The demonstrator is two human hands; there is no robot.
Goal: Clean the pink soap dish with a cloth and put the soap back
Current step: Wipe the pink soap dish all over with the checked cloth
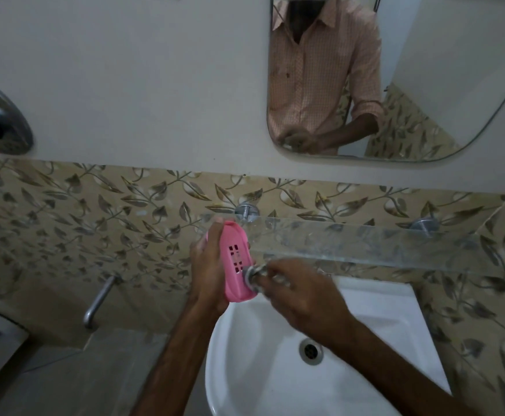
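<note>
My left hand (207,268) grips the pink soap dish (236,265) from its left side and holds it tilted on edge above the white basin, its slotted face turned to the right. My right hand (300,295) holds a bunched grey cloth (255,277) and presses it against the lower right part of the dish. The cloth is blurred. No soap is in view.
A white wash basin (380,325) with a metal drain (311,350) lies below the hands. A glass shelf (365,244) on metal pegs runs along the leaf-patterned tiles behind. A steel tap (99,298) juts out at the left. A mirror (425,70) hangs above.
</note>
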